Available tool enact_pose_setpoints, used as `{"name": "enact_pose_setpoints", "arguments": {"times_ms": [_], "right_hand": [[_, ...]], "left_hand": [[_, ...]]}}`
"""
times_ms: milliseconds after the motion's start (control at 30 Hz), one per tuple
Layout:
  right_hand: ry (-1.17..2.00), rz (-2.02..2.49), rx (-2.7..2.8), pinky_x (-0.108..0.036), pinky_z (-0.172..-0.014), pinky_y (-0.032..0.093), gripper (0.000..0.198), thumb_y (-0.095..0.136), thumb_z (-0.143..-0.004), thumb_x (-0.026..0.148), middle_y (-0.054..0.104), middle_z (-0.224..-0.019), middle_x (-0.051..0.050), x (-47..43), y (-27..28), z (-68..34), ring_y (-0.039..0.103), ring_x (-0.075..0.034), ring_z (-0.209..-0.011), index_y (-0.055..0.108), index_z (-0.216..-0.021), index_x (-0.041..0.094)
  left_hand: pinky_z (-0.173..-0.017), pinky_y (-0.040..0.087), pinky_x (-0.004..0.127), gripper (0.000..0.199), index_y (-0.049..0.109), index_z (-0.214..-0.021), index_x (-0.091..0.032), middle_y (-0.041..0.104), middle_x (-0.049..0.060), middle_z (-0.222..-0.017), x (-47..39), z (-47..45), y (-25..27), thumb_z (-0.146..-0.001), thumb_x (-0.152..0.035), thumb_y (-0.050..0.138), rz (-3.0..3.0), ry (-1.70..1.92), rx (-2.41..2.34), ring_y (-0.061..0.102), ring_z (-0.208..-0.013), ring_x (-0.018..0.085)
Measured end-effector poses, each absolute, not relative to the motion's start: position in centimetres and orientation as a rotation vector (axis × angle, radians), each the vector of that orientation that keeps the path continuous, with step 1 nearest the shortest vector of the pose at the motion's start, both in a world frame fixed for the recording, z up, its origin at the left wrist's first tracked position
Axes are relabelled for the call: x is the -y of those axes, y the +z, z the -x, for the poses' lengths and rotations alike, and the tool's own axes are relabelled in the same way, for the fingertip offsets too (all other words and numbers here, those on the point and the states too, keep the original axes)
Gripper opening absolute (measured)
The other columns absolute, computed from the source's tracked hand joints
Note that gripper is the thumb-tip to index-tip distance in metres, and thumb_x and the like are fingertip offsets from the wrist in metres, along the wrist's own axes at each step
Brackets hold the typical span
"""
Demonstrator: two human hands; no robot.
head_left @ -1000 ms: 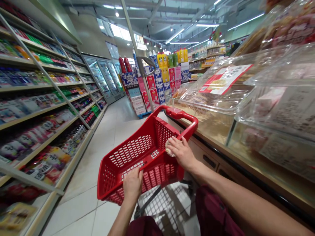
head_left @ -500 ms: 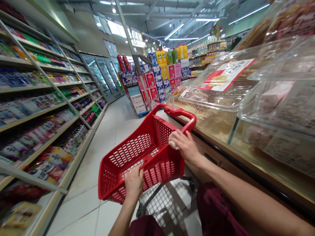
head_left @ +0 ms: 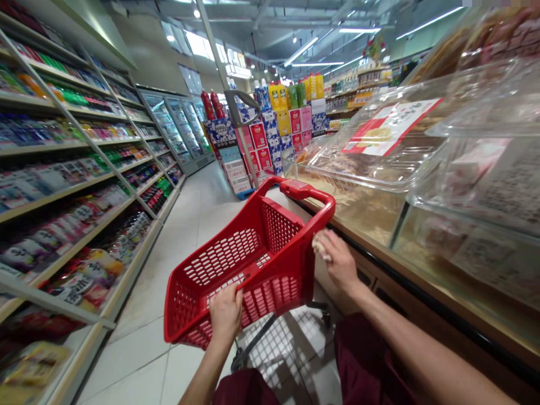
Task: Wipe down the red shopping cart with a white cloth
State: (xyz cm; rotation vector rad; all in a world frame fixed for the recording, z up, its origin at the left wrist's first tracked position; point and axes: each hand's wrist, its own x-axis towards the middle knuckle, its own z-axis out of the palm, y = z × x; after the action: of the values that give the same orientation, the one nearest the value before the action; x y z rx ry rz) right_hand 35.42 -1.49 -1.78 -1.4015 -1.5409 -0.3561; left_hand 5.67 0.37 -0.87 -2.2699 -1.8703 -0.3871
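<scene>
A red plastic shopping cart point(head_left: 270, 281) with a perforated basket stands in front of me, its handle at the upper right. My left hand point(head_left: 226, 311) is closed over the near rim of the basket. Beside the handle end of the cart, my right hand point(head_left: 335, 257) is closed around a crumpled whitish cloth point(head_left: 321, 246), close to the outer side panel. Whether the cloth touches the panel I cannot tell. Inside the basket only the perforated red walls and floor show.
Shelves point(head_left: 71, 185) of drinks and packets line the left. On the right, a display counter point(head_left: 358, 211) carries clear plastic food boxes point(head_left: 379, 140). Stacked drink cartons point(head_left: 261, 146) and a grey pole stand ahead, with glass-door fridges point(head_left: 172, 129) behind.
My right hand, with the cloth, has moved right and slightly down from the basket's near side to beside the handle end. My left hand stays on the rim.
</scene>
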Motion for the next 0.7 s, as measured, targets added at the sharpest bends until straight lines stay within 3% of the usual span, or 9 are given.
{"name": "enact_pose_setpoints", "arguments": {"times_ms": [100, 167, 333, 433, 567, 700], "right_hand": [[-0.386, 1.33, 1.345, -0.042, -0.1, 0.031, 0.038, 0.04, -0.084, 0.02, 0.038, -0.134, -0.006, -0.7, 1.6, -36.2, 0.034, -0.02, -0.123, 0.047, -0.121, 0.026], [-0.309, 1.332, 1.405, -0.041, -0.098, 0.034, 0.036, 0.04, -0.084, 0.019, 0.037, -0.134, -0.005, -0.6, -0.3, -35.3, 0.035, -0.02, -0.122, 0.051, -0.117, 0.025], [-0.121, 1.529, 1.703, -0.041, -0.09, 0.041, 0.037, 0.04, -0.077, 0.01, 0.055, -0.118, -0.006, 2.8, -8.0, -33.5, 0.049, -0.021, -0.11, 0.061, -0.103, 0.026], [-0.265, 1.509, 1.547, -0.044, -0.095, 0.035, 0.036, 0.041, -0.079, 0.014, 0.048, -0.125, -0.009, 2.1, -3.9, -35.5, 0.043, -0.022, -0.116, 0.056, -0.111, 0.023], [-0.411, 1.366, 1.386, -0.045, -0.1, 0.028, 0.038, 0.04, -0.082, 0.017, 0.037, -0.134, -0.006, -1.0, 2.3, -37.1, 0.031, -0.021, -0.124, 0.05, -0.118, 0.025], [-0.243, 1.414, 1.51, -0.038, -0.093, 0.04, 0.036, 0.041, -0.08, 0.015, 0.042, -0.131, -0.005, 0.2, -3.8, -34.5, 0.041, -0.02, -0.118, 0.056, -0.111, 0.025]], "left_hand": [[-0.071, 0.035, 0.03, 0.029, 0.057, -0.081, -0.018, 0.065, 0.004, -0.078, -0.4, -5.7, -0.8, -0.083, -0.028, 0.03, 2.269, -0.383, 1.88, 0.057, -0.077, 0.018], [-0.071, 0.035, 0.03, 0.028, 0.057, -0.081, -0.018, 0.065, 0.004, -0.078, -0.4, -5.7, -0.8, -0.083, -0.028, 0.031, 2.271, -0.383, 1.882, 0.058, -0.077, 0.018], [-0.07, 0.035, 0.03, 0.03, 0.057, -0.078, -0.019, 0.064, 0.004, -0.074, -0.3, -5.9, -0.6, -0.083, -0.029, 0.029, 2.25, -0.348, 1.884, 0.057, -0.075, 0.018], [-0.07, 0.034, 0.03, 0.028, 0.057, -0.079, -0.018, 0.064, 0.004, -0.073, -0.4, -5.9, -0.6, -0.083, -0.028, 0.03, 2.242, -0.347, 1.882, 0.057, -0.075, 0.018], [-0.07, 0.034, 0.03, 0.028, 0.057, -0.079, -0.019, 0.064, 0.004, -0.074, -0.5, -5.9, -0.8, -0.082, -0.027, 0.03, 2.241, -0.382, 1.887, 0.057, -0.075, 0.018], [-0.068, 0.033, 0.029, 0.027, 0.056, -0.075, -0.019, 0.064, 0.003, -0.072, -0.4, -5.9, -0.9, -0.082, -0.027, 0.031, 2.236, -0.377, 1.882, 0.057, -0.073, 0.017]]}}
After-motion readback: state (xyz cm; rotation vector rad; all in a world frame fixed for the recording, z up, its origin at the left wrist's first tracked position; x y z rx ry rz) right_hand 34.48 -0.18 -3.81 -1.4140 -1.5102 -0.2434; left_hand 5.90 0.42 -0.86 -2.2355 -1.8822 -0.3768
